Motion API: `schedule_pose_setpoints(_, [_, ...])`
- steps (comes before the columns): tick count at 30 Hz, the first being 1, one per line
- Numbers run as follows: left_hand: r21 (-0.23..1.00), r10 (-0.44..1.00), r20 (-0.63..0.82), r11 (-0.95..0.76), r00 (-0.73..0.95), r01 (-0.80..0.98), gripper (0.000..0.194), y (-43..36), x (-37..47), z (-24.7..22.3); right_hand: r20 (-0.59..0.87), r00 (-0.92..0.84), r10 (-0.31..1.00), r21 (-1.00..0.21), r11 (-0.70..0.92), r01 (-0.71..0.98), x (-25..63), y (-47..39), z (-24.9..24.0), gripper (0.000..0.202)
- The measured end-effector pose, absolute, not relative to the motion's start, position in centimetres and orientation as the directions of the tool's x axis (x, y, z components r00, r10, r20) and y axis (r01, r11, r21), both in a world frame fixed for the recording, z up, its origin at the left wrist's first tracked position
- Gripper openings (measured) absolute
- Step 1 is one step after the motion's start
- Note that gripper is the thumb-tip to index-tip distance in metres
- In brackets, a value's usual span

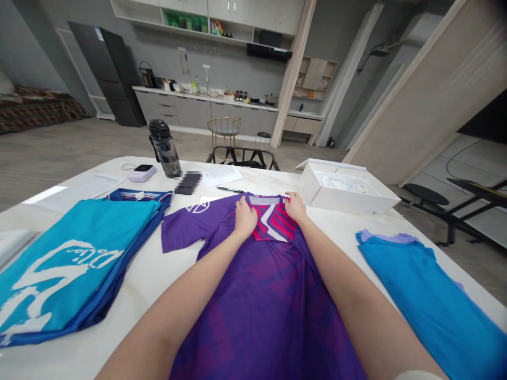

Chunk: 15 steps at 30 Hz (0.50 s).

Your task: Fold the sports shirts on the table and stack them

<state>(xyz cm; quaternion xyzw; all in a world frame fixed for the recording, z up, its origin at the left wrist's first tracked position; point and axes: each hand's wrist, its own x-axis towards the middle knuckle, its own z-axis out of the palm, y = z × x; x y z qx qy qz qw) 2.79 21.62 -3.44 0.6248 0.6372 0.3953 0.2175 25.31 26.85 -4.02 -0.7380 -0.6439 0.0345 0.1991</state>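
Note:
A purple shirt (261,295) with a pink and white patch below its collar lies spread on the white table (146,274), its collar away from me. My left hand (245,217) is at the left side of the collar, fingers closed on the fabric. At the collar's right side my right hand (295,207) pinches the shirt near the shoulder. The left sleeve lies flat, while the right sleeve is not visible, partly behind my right forearm. Folded teal and navy shirts (79,258) are stacked at the left. Another blue garment (428,295) lies at the right.
An open white box (348,192) stands at the back right. Toward the back left are a dark bottle (165,150), a lilac device (141,173), a blurred dark object (189,182), papers (224,175) and a pen (230,190). A chair (243,157) stands behind the table.

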Motion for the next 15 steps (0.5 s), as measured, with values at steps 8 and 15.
schedule_pose_setpoints(8, [0.304,0.878,0.161,-0.479,0.451,0.823,0.060,19.3,4.2,-5.6,0.056,-0.053,0.997,-0.172,0.062,0.983,25.7,22.2,-6.3,0.062])
schedule_pose_setpoints(15, [0.281,0.924,-0.066,-0.345,0.376,0.896,0.071,20.8,4.6,-6.0,-0.124,0.037,0.992,-0.140,-0.054,0.989,25.6,22.8,-6.4,0.068])
